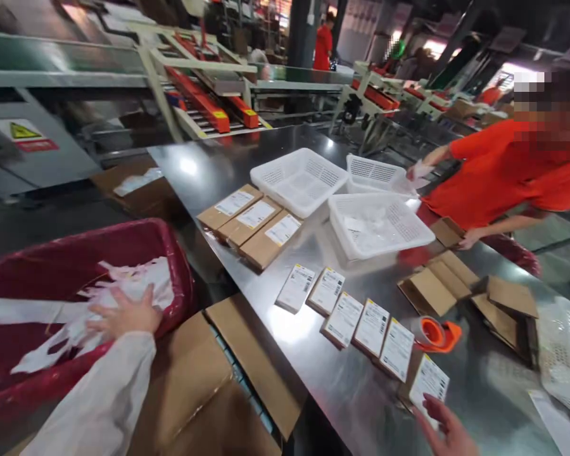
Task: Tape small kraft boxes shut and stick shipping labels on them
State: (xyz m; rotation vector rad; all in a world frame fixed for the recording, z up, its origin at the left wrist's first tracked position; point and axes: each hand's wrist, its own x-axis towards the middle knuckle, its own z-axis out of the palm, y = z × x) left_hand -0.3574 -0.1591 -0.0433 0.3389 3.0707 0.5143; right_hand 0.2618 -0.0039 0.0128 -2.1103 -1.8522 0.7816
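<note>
My left hand [126, 311] reaches over a bin lined with dark red plastic [173, 266]. Its fingers are spread above white paper strips [152, 278], holding nothing I can see. At the bottom right, my right hand [449, 434] is partly cut off by the frame. Its fingers are apart at the near end of a small labelled box [430, 380], seemingly touching it. Several similar small boxes with white labels [396, 348] lie in a slanting row on the metal table [285, 373]. An orange tape dispenser [439, 335] sits beside that row.
Three larger labelled cartons [270, 240] lie near white plastic baskets [299, 180]. A co-worker in orange [494, 171] stands across the table by open small boxes [439, 282]. A large cardboard carton [199, 380] stands below the table edge. Conveyors [199, 85] are behind.
</note>
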